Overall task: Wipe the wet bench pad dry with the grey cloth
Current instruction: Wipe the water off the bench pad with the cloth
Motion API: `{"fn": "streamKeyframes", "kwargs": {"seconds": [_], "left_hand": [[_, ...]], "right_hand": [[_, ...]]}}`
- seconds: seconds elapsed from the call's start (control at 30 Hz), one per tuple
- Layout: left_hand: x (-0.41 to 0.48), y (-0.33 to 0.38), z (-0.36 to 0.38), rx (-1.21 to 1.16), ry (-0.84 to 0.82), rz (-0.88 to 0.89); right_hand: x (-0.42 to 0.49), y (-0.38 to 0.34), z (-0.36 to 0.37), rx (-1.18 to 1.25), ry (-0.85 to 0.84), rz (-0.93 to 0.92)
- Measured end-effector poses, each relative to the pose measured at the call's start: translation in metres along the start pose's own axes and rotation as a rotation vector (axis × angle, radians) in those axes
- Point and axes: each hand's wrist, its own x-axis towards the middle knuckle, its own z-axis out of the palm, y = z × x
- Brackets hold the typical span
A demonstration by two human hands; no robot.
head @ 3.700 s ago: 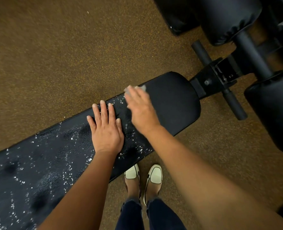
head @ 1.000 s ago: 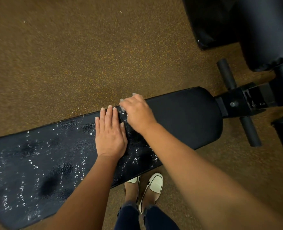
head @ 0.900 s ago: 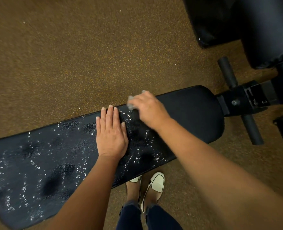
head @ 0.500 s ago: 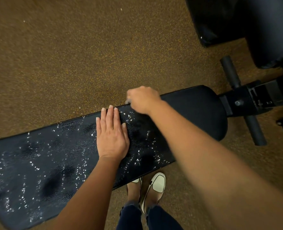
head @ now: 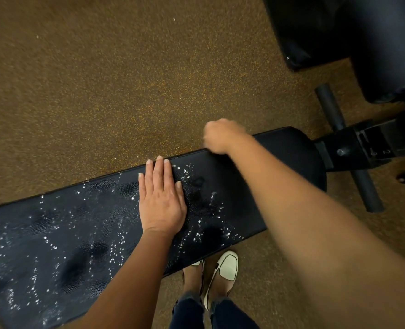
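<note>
At the far edge of the pad (head: pixel 66 233) the curled right hand (head: pixel 222 136) has been moved outward; its hold cannot be told. The left hand (head: pixel 161 200) is spread flat among droplets (head: pixel 113 254).

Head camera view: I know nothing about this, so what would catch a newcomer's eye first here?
The long black bench pad lying across the brown floor, its left and middle speckled with bright water drops while its right end looks dry. Next, the hands: the left hand lies flat on the wet middle, the right hand, blurred and curled, is at the pad's far edge.
</note>
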Motion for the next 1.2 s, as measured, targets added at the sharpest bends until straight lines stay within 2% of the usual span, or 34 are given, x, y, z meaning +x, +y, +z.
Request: {"fn": "streamKeyframes", "kwargs": {"seconds": [0.07,0.13,0.27,0.33,0.4,0.5,0.57,0.6,0.67,0.77,0.83,0.93,1.03,1.1,1.17,1.2], "left_hand": [[0.000,0.000,0.000,0.001,0.002,0.002],[0.000,0.002,-0.001,-0.002,0.008,0.001],[0.000,0.001,-0.001,-0.002,-0.004,-0.003],[0.000,0.000,-0.001,-0.010,-0.007,0.004],[0.000,0.000,-0.002,-0.023,0.001,0.012],[0.000,0.000,-0.003,-0.033,0.004,0.010],[-0.001,0.000,-0.004,-0.039,0.004,0.012],[0.000,0.000,-0.004,-0.042,0.003,0.014],[-0.001,-0.001,-0.003,-0.042,-0.003,0.019],[-0.003,-0.003,-0.002,-0.023,-0.012,0.038],[-0.005,-0.005,-0.002,-0.001,-0.021,0.051],[-0.008,-0.009,-0.002,0.014,-0.027,0.049],[-0.008,-0.012,-0.003,-0.003,-0.012,0.013],[-0.009,-0.014,-0.003,-0.020,-0.006,-0.003],[-0.010,-0.014,-0.004,-0.025,-0.008,-0.002],[-0.011,-0.013,-0.004,-0.023,-0.008,-0.004]], "right_hand": [[-0.003,0.024,-0.002,-0.073,0.008,0.140],[-0.008,0.016,0.003,-0.084,0.079,0.143],[-0.027,-0.037,0.039,0.145,0.302,-0.225],[-0.034,-0.025,0.056,0.296,0.393,-0.403],[-0.035,0.006,0.072,0.311,0.508,-0.496],[-0.035,0.033,0.075,0.243,0.510,-0.326],[-0.043,0.011,0.069,0.297,0.486,-0.136],[-0.049,-0.006,0.068,0.353,0.467,-0.097],[-0.062,-0.032,0.077,0.422,0.448,-0.184],[-0.080,-0.021,0.101,0.280,0.544,-0.435],[-0.074,0.000,0.102,0.184,0.601,-0.387],[-0.062,-0.010,0.090,0.223,0.637,-0.195],[-0.072,-0.042,0.101,0.241,0.620,-0.356],[-0.088,-0.026,0.115,0.208,0.583,-0.510],[-0.093,0.007,0.116,0.149,0.622,-0.543],[-0.090,0.019,0.112,0.129,0.653,-0.501]]}}
